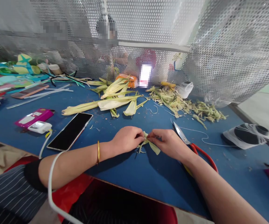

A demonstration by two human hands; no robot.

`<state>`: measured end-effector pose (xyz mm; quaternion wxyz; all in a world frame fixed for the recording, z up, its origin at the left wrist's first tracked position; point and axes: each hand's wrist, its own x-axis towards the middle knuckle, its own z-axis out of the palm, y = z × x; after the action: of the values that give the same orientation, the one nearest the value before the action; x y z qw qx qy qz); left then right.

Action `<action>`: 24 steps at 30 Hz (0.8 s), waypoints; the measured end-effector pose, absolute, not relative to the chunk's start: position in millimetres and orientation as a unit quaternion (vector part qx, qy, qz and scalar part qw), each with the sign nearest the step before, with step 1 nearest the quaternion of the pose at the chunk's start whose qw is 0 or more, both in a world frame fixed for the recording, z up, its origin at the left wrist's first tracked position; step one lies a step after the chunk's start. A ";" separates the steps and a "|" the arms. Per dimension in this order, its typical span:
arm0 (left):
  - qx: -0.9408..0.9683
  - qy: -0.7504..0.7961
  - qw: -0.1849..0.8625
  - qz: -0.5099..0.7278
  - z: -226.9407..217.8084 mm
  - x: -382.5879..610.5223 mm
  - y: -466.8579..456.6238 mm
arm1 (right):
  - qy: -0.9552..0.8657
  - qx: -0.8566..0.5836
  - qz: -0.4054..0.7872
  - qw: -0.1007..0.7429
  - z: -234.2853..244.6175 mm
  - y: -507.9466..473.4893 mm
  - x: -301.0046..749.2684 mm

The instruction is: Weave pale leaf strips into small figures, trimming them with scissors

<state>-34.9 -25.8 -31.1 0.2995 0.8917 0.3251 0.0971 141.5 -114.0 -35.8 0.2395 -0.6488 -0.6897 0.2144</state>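
Between my two hands is a small bundle of pale green corn husk (153, 147), with thin shreds hanging off its lower left. My left hand (128, 138) pinches the bundle from the left side. From the right, my right hand (165, 141) closes its fingertips on the same husk, and a wider flap sticks out below them. Red-handled scissors (196, 151) lie beside my right forearm, blades pointing away, partly hidden under the arm. The exact spot where the fingers meet the husk is partly covered.
Whole corn husks (118, 101) lie beyond my hands, with husk scraps (178, 101) to their right. A spool of white thread (246, 136) trails thread toward the scissors. A phone (70, 131) lies at left, near a white cable (51, 186) crossing my left arm. Perforated mesh (148, 21) borders the back.
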 end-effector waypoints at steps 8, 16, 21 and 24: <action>0.878 0.355 0.313 0.072 -29.3 -30.8 -26.2 | -0.691 -0.643 0.220 0.248 -34.6 -114.8 140.5; 0.862 0.349 0.355 0.099 -31.7 -34.3 -24.7 | -0.686 -0.644 0.224 0.255 -38.1 -112.3 142.7; 0.864 0.350 0.350 0.089 -32.9 -35.8 -27.1 | -0.682 -0.643 0.233 0.258 -38.2 -112.2 142.7; 0.868 0.351 0.340 0.091 -33.0 -34.5 -27.9 | -0.686 -0.639 0.233 0.260 -38.5 -112.1 142.3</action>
<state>-34.5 -27.9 -33.0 0.3397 0.8677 0.3514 0.0907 142.3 -112.1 -38.5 0.2604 -0.6386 -0.6857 0.2327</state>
